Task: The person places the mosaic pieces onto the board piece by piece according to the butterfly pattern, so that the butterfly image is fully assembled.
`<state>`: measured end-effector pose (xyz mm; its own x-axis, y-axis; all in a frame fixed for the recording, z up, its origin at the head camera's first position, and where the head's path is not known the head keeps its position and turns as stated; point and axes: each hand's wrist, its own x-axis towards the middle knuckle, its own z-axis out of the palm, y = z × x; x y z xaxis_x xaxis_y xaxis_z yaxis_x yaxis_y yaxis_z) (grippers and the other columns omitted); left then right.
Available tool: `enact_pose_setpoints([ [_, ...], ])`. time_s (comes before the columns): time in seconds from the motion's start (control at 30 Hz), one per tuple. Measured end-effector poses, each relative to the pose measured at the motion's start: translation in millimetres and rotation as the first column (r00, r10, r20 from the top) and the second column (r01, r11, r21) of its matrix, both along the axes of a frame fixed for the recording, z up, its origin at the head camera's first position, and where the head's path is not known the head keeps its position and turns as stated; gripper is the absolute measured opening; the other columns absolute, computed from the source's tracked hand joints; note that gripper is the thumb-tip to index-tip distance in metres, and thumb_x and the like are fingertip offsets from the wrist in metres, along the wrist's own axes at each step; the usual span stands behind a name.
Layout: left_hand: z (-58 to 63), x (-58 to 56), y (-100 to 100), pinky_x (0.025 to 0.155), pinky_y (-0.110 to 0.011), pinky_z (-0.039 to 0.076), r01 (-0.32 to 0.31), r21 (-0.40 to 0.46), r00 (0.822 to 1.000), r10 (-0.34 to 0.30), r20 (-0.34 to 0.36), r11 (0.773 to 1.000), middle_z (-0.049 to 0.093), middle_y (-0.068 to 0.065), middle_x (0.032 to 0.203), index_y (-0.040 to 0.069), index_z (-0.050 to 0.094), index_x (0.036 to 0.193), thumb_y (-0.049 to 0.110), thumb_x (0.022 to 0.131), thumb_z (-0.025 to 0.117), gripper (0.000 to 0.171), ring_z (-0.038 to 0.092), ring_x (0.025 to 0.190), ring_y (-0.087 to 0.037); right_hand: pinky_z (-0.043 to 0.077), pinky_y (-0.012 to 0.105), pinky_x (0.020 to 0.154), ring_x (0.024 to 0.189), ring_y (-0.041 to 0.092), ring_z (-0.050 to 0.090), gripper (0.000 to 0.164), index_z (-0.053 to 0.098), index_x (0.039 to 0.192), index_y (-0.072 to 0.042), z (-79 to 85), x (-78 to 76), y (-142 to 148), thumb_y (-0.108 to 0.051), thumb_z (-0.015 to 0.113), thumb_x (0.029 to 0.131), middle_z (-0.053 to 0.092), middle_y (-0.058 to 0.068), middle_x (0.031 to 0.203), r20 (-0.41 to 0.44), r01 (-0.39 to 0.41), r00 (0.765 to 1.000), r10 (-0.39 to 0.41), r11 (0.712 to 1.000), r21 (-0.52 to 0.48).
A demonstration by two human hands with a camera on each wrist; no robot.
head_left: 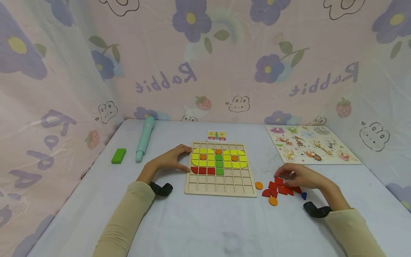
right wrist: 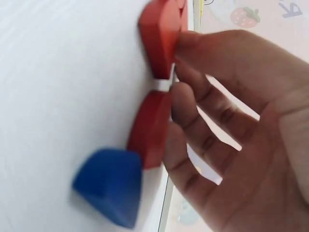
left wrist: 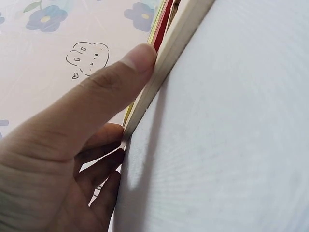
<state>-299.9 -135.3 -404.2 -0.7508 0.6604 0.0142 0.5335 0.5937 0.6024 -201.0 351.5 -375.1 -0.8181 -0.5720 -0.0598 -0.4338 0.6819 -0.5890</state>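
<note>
The left hand [head_left: 168, 159] rested against the near-left edge of the wooden grid board [head_left: 221, 195], its thumb touching the edge and set well apart from its fingers. The board lay on the tabletop [head_left: 205, 225] just to that hand's right, with yellow tiles [head_left: 200, 163], green tiles [head_left: 219, 164] and a row of red tiles [head_left: 203, 170] in its cells.

The right hand [head_left: 300, 176] was bent over a scatter of loose red pieces [head_left: 282, 190], its thumb touching one; whether it pinched any, I could not tell. A blue piece [head_left: 304, 196] lay just nearer the body than that hand, and two orange discs [head_left: 259, 185] to its left. Beyond it was an animal picture board [head_left: 309, 142].

A small pattern card [head_left: 216, 136] lay ahead and right of the left hand; a teal cylinder [head_left: 145, 140] and a green block [head_left: 118, 156] lay to its left.
</note>
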Motion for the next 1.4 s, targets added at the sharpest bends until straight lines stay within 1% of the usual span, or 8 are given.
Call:
enact_pose_setpoints([
  [0.37, 0.1, -0.2, 0, 0.113, -0.043, 0.021, 0.018, 0.018, 1.000, -0.018, -0.004, 1.000, 0.040, -0.010, 0.140, 0.003, 0.043, 0.137, 0.034, 0.071, 0.080, 0.081, 0.031, 0.134, -0.026, 0.048, 0.023, 0.073, 0.082, 0.011, 0.053, 0.032, 0.063, 0.107, -0.011, -3.2, -0.7, -4, -0.023, 0.075, 0.079, 0.060, -0.003, 0.094, -0.009, 0.037, 0.999, -0.037, 0.999, 0.004],
  [0.5, -0.8, -0.8, -1, 0.113, -0.042, 0.020, 0.019, 0.024, 1.000, -0.019, 0.001, 1.000, 0.040, -0.010, 0.140, 0.003, 0.043, 0.137, 0.032, 0.071, 0.080, 0.080, 0.031, 0.134, -0.025, 0.047, 0.022, 0.070, 0.079, 0.009, 0.051, 0.031, 0.064, 0.106, -0.010, -3.6, -1.4, -7, -0.021, 0.074, 0.079, 0.059, -0.003, 0.089, -0.016, 0.057, 0.998, -0.057, 0.998, 0.019],
  [0.67, -1.1, -0.7, -1, 0.113, -0.043, 0.020, 0.021, 0.023, 1.000, -0.021, 0.003, 1.000, 0.040, -0.010, 0.140, 0.004, 0.043, 0.137, 0.034, 0.071, 0.080, 0.081, 0.030, 0.134, -0.026, 0.048, 0.022, 0.068, 0.078, 0.010, 0.051, 0.028, 0.065, 0.104, -0.009, -1.2, -4.1, -13, -0.014, 0.072, 0.078, 0.060, -0.002, 0.087, -0.016, 0.117, 0.993, -0.117, 0.992, 0.040],
  [0.77, -1.4, -0.4, -1, 0.113, -0.043, 0.021, 0.023, 0.022, 1.000, -0.023, -0.001, 0.999, 0.040, -0.010, 0.140, 0.004, 0.044, 0.137, 0.035, 0.072, 0.080, 0.081, 0.031, 0.134, -0.026, 0.049, 0.023, 0.070, 0.079, 0.012, 0.053, 0.026, 0.065, 0.103, -0.009, 2.1, -7.6, -24, -0.013, 0.073, 0.078, 0.061, -0.003, 0.089, -0.058, 0.139, 0.989, -0.137, 0.990, 0.035],
  [0.87, -0.9, -0.1, -1, 0.113, -0.043, 0.021, 0.027, 0.024, 1.000, -0.027, -0.008, 0.999, 0.041, -0.010, 0.139, 0.004, 0.044, 0.136, 0.035, 0.072, 0.079, 0.080, 0.031, 0.134, -0.026, 0.050, 0.026, 0.074, 0.082, 0.015, 0.054, 0.025, 0.065, 0.102, -0.010, 7.2, -13.1, -40, -0.011, 0.072, 0.078, 0.063, -0.004, 0.090, -0.109, 0.119, 0.987, -0.117, 0.993, 0.012],
  [1.03, 0.3, 1.2, -1, 0.113, -0.042, 0.021, 0.017, 0.021, 1.000, -0.017, -0.006, 1.000, 0.041, -0.009, 0.140, 0.005, 0.044, 0.137, 0.035, 0.071, 0.080, 0.080, 0.031, 0.134, -0.025, 0.050, 0.032, 0.075, 0.084, 0.017, 0.054, 0.026, 0.065, 0.103, -0.010, 14.2, -26.6, -73, -0.009, 0.072, 0.078, 0.064, -0.004, 0.094, -0.155, 0.026, 0.987, -0.032, 0.999, -0.037],
  [1.13, 0.7, 1.6, 0, 0.113, -0.043, 0.021, 0.011, 0.018, 1.000, -0.011, -0.002, 1.000, 0.040, -0.008, 0.140, 0.006, 0.044, 0.137, 0.036, 0.072, 0.079, 0.081, 0.031, 0.134, -0.025, 0.049, 0.034, 0.075, 0.085, 0.017, 0.054, 0.025, 0.066, 0.102, -0.010, 15.9, -34.1, -95, -0.009, 0.072, 0.078, 0.065, -0.003, 0.096, -0.151, -0.019, 0.988, 0.011, 0.998, -0.053],
  [1.4, 1.2, 2.6, 0, 0.113, -0.042, 0.020, -0.003, 0.006, 1.000, 0.003, 0.010, 1.000, 0.039, -0.008, 0.141, 0.006, 0.043, 0.138, 0.036, 0.072, 0.079, 0.081, 0.030, 0.135, -0.024, 0.049, 0.031, 0.075, 0.083, 0.015, 0.055, 0.026, 0.069, 0.101, -0.013, 13.0, -43.0, -144, -0.015, 0.075, 0.076, 0.064, -0.003, 0.095, -0.098, -0.063, 0.993, 0.062, 0.998, -0.010],
])
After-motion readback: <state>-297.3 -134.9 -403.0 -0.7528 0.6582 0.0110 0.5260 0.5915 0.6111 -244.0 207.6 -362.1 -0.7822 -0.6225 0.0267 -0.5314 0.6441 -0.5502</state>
